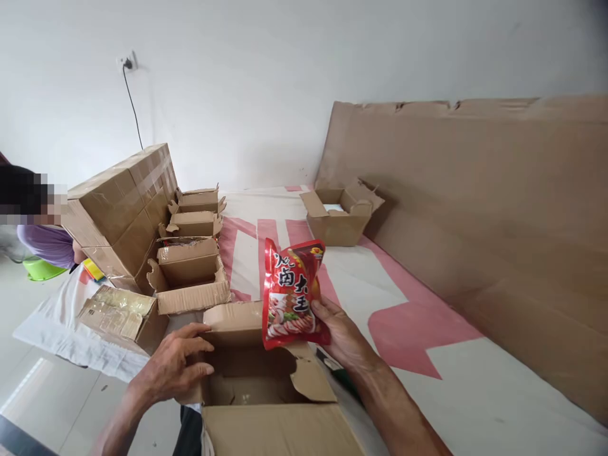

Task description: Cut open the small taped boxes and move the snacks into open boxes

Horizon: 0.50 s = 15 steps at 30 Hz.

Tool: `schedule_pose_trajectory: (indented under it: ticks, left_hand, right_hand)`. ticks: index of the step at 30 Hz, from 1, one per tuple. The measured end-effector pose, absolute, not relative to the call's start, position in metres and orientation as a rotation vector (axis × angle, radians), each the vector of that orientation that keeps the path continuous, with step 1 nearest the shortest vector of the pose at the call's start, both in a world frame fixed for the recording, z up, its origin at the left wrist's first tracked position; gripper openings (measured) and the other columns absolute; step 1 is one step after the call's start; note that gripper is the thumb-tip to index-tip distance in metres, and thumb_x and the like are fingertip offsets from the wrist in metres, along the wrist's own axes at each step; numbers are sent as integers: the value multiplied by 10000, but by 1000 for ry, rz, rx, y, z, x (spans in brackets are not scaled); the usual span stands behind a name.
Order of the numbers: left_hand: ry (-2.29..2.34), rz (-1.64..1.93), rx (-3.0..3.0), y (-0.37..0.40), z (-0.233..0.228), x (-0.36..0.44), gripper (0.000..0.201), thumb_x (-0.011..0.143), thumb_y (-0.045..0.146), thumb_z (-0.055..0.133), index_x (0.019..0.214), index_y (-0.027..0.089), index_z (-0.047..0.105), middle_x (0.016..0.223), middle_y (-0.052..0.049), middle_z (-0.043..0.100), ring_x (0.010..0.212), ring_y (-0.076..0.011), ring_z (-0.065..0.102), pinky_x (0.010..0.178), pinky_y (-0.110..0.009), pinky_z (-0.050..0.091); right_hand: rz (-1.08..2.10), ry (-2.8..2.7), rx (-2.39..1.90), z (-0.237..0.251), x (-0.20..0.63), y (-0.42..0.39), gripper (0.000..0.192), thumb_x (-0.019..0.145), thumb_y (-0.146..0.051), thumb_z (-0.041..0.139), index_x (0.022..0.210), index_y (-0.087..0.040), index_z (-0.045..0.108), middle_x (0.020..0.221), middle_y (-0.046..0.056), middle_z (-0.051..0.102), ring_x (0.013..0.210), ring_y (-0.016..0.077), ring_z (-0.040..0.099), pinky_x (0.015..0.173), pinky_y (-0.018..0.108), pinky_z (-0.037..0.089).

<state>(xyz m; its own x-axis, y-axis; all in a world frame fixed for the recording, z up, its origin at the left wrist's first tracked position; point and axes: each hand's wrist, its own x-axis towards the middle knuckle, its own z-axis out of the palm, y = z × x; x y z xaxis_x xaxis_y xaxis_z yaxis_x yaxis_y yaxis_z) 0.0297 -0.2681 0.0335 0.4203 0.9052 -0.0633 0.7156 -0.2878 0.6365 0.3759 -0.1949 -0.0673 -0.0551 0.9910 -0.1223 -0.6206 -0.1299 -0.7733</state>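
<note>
Nearest the camera: open cardboard box (266,386), flaps up, near flap torn along its edge, inside mostly in shadow. Left hand (173,366) resting on the box's left rim and flap, fingers spread and curled over the cardboard, holding nothing else. Right hand (339,335) closed on a red snack packet (291,292), thumb on the front at the lower right corner, packet upright and held just above the box's far flap, printed side toward the camera. Under everything: white sheet with pink shapes (403,329) spread across the floor. Left of the box: flat carton with a clear-film top (121,313), lying tilted on white paper. Behind that: row of three small open boxes (192,253), one after another, flaps raised, contents not readable. Beside the row on the left: large taped carton (121,202), tilted, leaning toward the row. Farther right, well apart from the hands: another small open box (339,215) on the sheet. Along the right side: long cardboard sheet (475,221) propped against the wall. Far left edge: another person in a purple sleeve (45,244), partly in view, green bowl (40,269) just below. On the wall (285,76): socket with a black cable (128,63) hanging down.
</note>
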Motion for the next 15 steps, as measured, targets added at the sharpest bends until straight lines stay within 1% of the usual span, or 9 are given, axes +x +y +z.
schedule_pose_trajectory:
  ticks: [1,3,5,7,9,11,13,15]
  left_hand:
    - [1343,434,2052,-266,35,28,257,879,311,793,1127,255,829,1530,-105,663,1338,-336,673,1162,-457,510]
    - [1315,516,1977,-257,36,24,222,920,373,748,1069,233,836,1409,-110,742,1273,-321,703,1117,-422,527]
    - [1356,638,1864,-244,32,17,312,982,466,656,1015,215,838,1214,-102,814,1160,-295,736,1045,-381,551]
    - [1428,749,1699,-230,21,11,410,978,553,627,941,201,834,1012,-82,829,1013,-269,749,959,-349,569]
    - [1442,825,1496,-218,3,7,449,880,624,719,863,186,817,895,-68,811,910,-252,741,891,-335,578]
    - [1398,866,1303,-208,-20,7,489,755,647,825,847,167,807,873,-74,806,886,-256,741,865,-337,582]
    - [1408,919,1139,-198,-44,11,532,661,637,899,857,151,807,874,-94,810,904,-287,756,849,-353,589]
    - [1484,1011,1025,-187,-63,15,560,591,615,951,850,142,800,860,-120,808,924,-334,770,813,-373,600]
  right_hand:
    - [1590,-631,-785,-68,377,-198,463,687,-464,999,1058,-257,813,954,29,863,784,261,819,771,379,671]
    - [1649,-625,-785,-70,380,-202,459,700,-460,991,1060,-236,813,942,50,862,779,279,820,763,399,677]
    - [1686,-610,-773,-74,385,-201,441,737,-475,963,1064,-219,814,949,69,860,785,291,820,775,421,682]
    - [1665,-551,-747,-81,391,-196,406,771,-491,931,1051,-220,817,955,69,860,792,285,816,782,416,684]
    - [1589,-452,-712,-87,398,-188,364,779,-470,922,1040,-238,816,955,47,860,805,261,810,780,386,687]
    - [1498,-343,-673,-93,404,-177,328,761,-417,933,1025,-265,811,949,13,859,822,233,806,770,352,690]
    - [1443,-263,-649,-98,406,-167,296,759,-375,931,1011,-286,804,956,-11,858,829,209,802,747,326,692]
    - [1431,-213,-646,-101,405,-161,254,782,-360,912,997,-286,799,957,-13,858,818,198,800,722,312,691]
